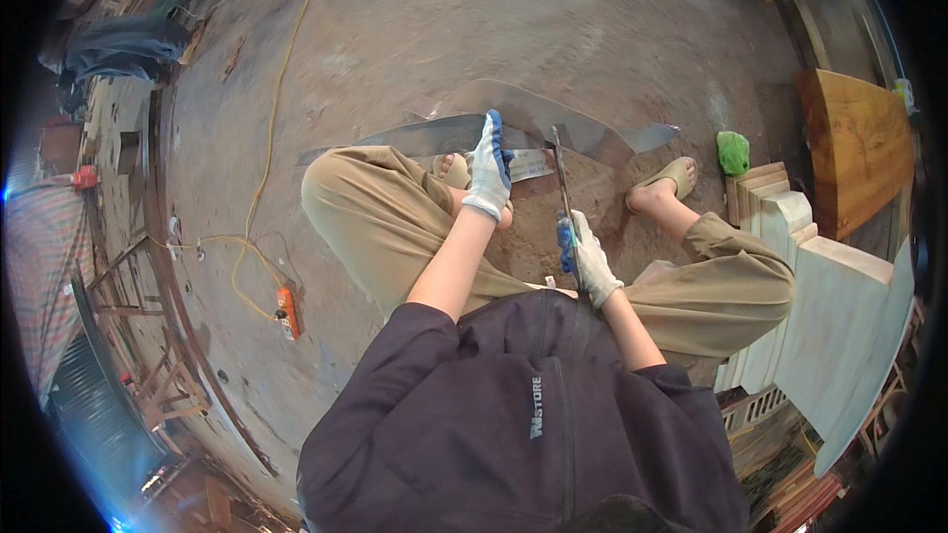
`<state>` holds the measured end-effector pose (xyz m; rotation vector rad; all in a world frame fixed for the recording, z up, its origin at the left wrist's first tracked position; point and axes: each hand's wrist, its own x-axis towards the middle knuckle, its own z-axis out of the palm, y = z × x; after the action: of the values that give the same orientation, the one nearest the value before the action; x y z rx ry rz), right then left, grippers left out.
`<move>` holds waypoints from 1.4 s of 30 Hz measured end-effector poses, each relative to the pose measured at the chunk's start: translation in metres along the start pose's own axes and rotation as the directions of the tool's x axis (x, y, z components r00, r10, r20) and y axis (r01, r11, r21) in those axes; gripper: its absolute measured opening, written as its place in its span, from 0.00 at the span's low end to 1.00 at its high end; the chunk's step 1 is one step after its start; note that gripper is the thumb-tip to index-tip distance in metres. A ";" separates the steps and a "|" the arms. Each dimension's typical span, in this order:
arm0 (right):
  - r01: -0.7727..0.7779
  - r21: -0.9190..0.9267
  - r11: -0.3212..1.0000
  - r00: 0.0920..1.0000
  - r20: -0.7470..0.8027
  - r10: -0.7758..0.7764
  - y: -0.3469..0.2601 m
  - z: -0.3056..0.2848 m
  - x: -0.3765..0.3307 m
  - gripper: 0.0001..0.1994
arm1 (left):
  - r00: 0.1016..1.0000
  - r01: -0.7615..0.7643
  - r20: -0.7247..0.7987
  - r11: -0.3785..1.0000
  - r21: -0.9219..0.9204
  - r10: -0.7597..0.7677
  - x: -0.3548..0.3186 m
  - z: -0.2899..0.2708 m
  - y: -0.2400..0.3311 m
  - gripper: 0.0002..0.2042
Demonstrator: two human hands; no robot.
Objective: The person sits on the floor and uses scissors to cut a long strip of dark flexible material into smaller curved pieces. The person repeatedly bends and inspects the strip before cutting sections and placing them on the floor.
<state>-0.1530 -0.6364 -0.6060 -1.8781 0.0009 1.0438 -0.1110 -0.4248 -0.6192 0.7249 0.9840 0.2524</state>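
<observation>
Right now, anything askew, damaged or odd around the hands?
Nothing looks damaged. The left hand presses on a long curved metal strip lying on the dirt floor; the right hand holds a slim dark tool upright. One oddity: bare toes in sandals close beside the strip.

The person wears a dark purple top with pushed-up sleeves, khaki trousers, tan sandals, and white-and-blue gloves on both hands, left (490, 170) and right (589, 259).
</observation>
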 end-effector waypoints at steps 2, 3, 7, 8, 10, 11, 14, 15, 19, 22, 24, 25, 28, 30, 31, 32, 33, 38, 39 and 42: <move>0.002 -0.011 1.000 1.000 -0.006 -0.002 -0.005 0.003 -0.004 0.21 | 0.997 -0.015 0.078 0.993 -0.121 0.024 0.001 -0.006 -0.009 0.21; 0.048 -0.010 0.999 0.999 0.000 -0.048 0.000 0.007 -0.002 0.20 | 0.991 -0.036 0.119 0.984 -0.172 0.057 0.021 -0.027 -0.026 0.21; 0.014 0.525 0.851 0.999 0.017 -0.027 -0.008 0.006 0.004 0.07 | 0.994 -0.025 0.110 0.998 0.059 0.018 0.005 -0.007 -0.019 0.25; 0.011 0.567 0.824 1.000 -0.022 0.001 -0.010 0.003 0.005 0.09 | 0.993 -0.018 0.114 0.991 0.133 0.003 0.002 -0.006 -0.018 0.26; 0.008 0.593 0.805 0.997 -0.063 0.036 -0.007 -0.010 0.020 0.15 | 0.971 -0.084 0.235 0.980 0.182 0.039 -0.003 -0.011 -0.019 0.23; -0.008 0.637 0.770 0.997 -0.055 0.056 -0.011 -0.020 0.026 0.15 | 0.975 -0.086 0.221 0.973 0.213 0.038 0.002 -0.014 -0.018 0.22; -0.116 0.762 0.638 0.990 0.037 0.136 -0.002 -0.058 0.043 0.15 | 0.950 -0.169 0.294 0.964 0.204 0.105 0.011 -0.022 -0.017 0.19; -0.118 0.751 0.650 0.993 0.077 0.091 0.012 -0.075 0.051 0.16 | 0.895 -0.267 0.397 0.957 0.113 0.202 0.011 -0.018 -0.014 0.19; 0.203 0.390 0.898 0.979 -0.105 -0.176 0.020 -0.108 0.039 0.13 | 0.799 -0.301 0.565 0.950 0.079 0.207 -0.006 -0.009 0.020 0.23; 0.569 -0.383 0.728 0.727 -0.178 -0.663 0.011 -0.111 0.014 0.17 | 0.743 -0.392 0.626 0.912 0.116 0.239 -0.004 0.000 0.028 0.26; 0.503 -0.134 0.854 0.859 -0.031 -0.511 -0.006 -0.112 -0.010 0.22 | 0.698 -0.466 0.666 0.873 0.144 0.263 -0.002 0.009 0.035 0.27; 0.464 -0.044 0.885 0.886 0.039 -0.462 -0.021 -0.110 -0.018 0.22 | 0.672 -0.509 0.691 0.844 0.170 0.266 -0.001 0.014 0.043 0.28; 0.182 0.354 0.917 0.941 0.209 -0.267 -0.017 -0.103 -0.026 0.23 | 0.614 -0.221 0.789 0.950 0.221 -0.041 0.013 0.011 0.046 0.26; 0.071 0.517 0.853 0.936 0.261 -0.236 -0.021 -0.097 -0.023 0.22 | 0.659 -0.259 0.751 0.923 0.284 -0.046 0.019 0.008 0.048 0.21; -0.176 0.685 0.707 0.924 0.363 -0.122 -0.008 -0.102 -0.009 0.21 | 0.697 -0.287 0.716 0.900 0.329 -0.040 0.028 0.004 0.041 0.17; -0.225 0.727 0.649 0.923 0.372 -0.097 0.000 -0.101 -0.005 0.21 | 0.743 -0.326 0.669 0.873 0.363 0.000 0.019 0.006 0.041 0.12; -0.268 0.764 0.586 0.922 0.380 -0.074 0.008 -0.099 -0.002 0.21 | 0.750 -0.361 0.659 0.866 0.345 0.050 0.018 0.005 0.035 0.12; 0.000 0.615 0.789 0.979 0.161 -0.125 -0.011 -0.066 -0.019 0.20 | 0.717 -0.297 0.697 0.903 0.312 -0.005 0.014 -0.001 0.033 0.13; -0.122 0.660 0.741 0.974 0.224 -0.039 -0.005 -0.067 -0.015 0.21 | 0.710 -0.315 0.704 0.885 0.344 -0.021 0.013 0.000 0.036 0.12; -0.273 0.761 0.588 0.905 0.410 -0.110 0.017 -0.074 -0.008 0.25 | 0.692 -0.325 0.721 0.877 0.353 -0.034 0.003 0.001 0.045 0.12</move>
<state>-0.1166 -0.7036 -0.5997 -0.7889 0.2816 1.2183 -0.1027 -0.3906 -0.5916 1.2288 0.2098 -0.1421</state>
